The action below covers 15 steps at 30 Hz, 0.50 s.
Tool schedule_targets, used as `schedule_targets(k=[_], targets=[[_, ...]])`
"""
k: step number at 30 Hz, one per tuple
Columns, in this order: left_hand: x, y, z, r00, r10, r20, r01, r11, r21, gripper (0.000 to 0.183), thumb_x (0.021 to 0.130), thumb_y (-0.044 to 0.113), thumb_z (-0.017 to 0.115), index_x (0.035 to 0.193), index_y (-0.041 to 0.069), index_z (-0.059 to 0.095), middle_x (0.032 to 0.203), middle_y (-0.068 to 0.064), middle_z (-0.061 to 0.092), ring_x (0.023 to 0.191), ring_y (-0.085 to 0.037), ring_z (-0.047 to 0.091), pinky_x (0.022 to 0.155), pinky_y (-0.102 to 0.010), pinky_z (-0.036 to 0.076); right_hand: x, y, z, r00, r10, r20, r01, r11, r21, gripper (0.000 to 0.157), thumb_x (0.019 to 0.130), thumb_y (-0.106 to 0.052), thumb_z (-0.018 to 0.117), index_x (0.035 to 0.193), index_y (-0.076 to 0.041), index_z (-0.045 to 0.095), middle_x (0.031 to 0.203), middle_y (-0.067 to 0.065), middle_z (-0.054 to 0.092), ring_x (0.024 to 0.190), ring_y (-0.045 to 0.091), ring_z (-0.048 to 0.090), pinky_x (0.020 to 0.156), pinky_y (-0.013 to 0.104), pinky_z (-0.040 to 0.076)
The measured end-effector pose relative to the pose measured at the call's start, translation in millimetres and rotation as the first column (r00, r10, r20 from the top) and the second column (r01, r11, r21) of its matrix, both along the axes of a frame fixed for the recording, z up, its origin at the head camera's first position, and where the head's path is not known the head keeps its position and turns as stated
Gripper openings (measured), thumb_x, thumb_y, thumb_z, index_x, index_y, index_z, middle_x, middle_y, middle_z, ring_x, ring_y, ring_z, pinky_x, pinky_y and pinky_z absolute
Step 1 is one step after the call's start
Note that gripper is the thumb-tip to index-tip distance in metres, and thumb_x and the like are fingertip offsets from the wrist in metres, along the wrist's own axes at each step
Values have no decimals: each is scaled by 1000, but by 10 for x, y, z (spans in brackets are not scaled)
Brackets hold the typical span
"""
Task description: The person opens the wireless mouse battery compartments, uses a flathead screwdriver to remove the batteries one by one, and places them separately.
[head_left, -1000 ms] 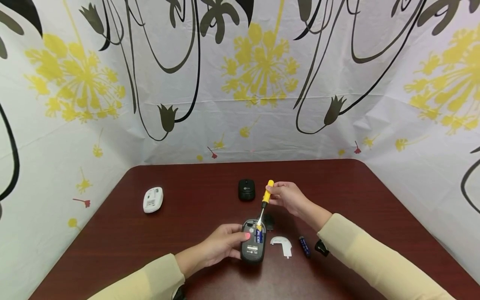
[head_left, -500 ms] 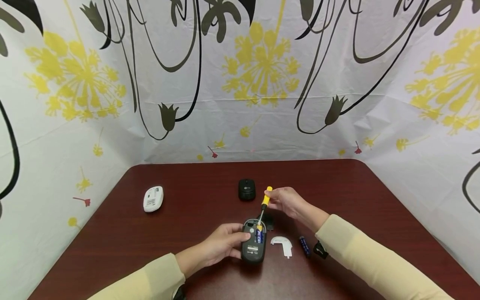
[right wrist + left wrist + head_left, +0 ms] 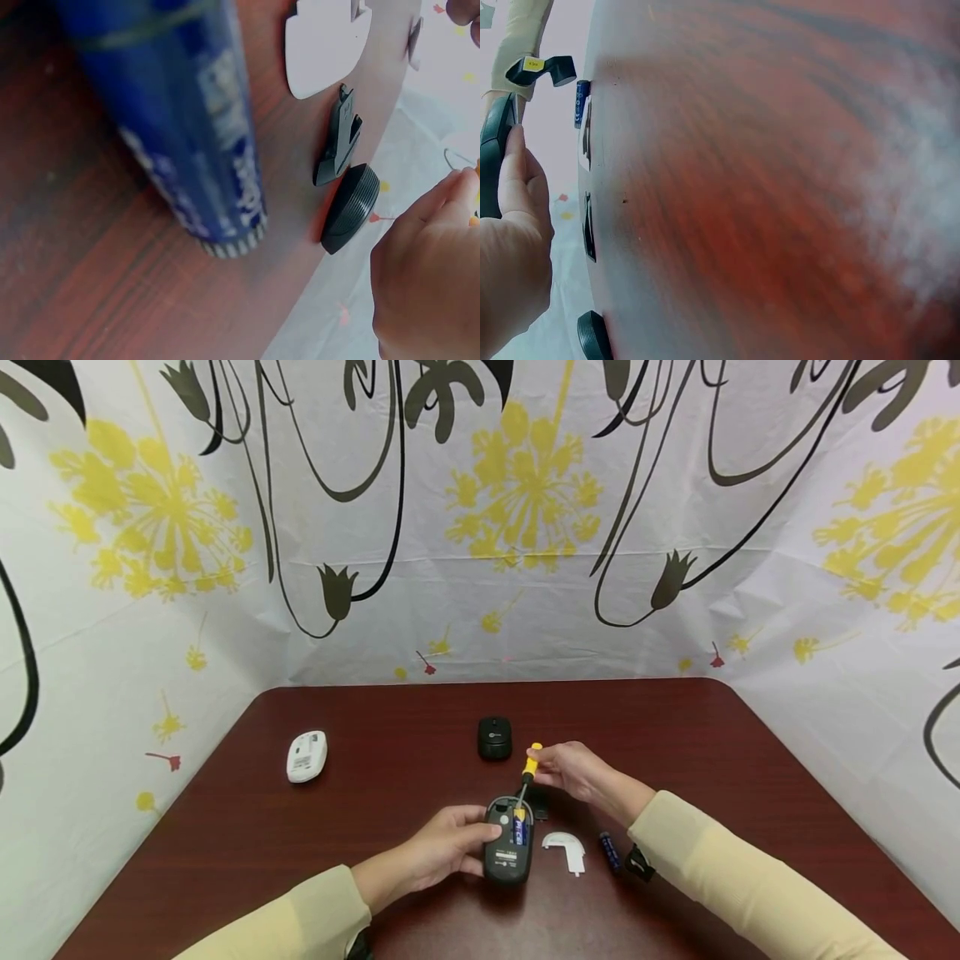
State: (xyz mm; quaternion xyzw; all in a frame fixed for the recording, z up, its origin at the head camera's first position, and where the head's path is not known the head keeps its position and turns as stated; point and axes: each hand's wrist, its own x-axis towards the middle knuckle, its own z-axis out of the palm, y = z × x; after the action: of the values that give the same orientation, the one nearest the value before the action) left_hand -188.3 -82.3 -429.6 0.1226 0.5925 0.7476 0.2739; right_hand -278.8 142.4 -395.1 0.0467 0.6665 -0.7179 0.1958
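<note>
On my feed, the left hand (image 3: 453, 843) was clamped on the grey mouse (image 3: 507, 862), thumb across its upturned underside, other fingers around its left edge. Its long axis ran away from the wearer, its uncovered slot toward the far end. A seated battery (image 3: 520, 832) lay lengthwise there, right of the thumb tip. I saw the right hand (image 3: 581, 772) pinching the screwdriver (image 3: 531, 766) by its yellow handle; from those fingers the shaft slanted down, nearward and slightly left, its tip at the battery's far end. I couldn't tell whether they touched. Nearward of the right fingers lay a white piece (image 3: 566, 850) and, farther right, a loose battery (image 3: 610, 852), its far end angled left.
</note>
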Motion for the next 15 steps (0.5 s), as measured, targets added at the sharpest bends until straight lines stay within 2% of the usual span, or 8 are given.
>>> schedule_targets(k=[9, 15], targets=[[10, 7, 22, 1000, -5, 2, 5, 1000, -4, 38, 94, 8, 58, 124, -13, 52, 108, -22, 66, 93, -27, 67, 72, -39, 58, 20, -22, -8, 999, -8, 35, 8, 1000, -18, 36, 97, -7, 58, 123, 15, 46, 87, 9, 59, 69, 12, 64, 69, 22, 56], [2, 5, 13, 1000, -17, -2, 17, 1000, 4, 39, 94, 8, 58, 125, -14, 50, 108, -22, 66, 94, -27, 67, 73, -39, 58, 37, -49, -8, 998, 9, 56, -9, 1000, 0, 42, 98, -10, 58, 129, 15, 44, 90, 10, 59, 72, 12, 64, 71, 22, 56]])
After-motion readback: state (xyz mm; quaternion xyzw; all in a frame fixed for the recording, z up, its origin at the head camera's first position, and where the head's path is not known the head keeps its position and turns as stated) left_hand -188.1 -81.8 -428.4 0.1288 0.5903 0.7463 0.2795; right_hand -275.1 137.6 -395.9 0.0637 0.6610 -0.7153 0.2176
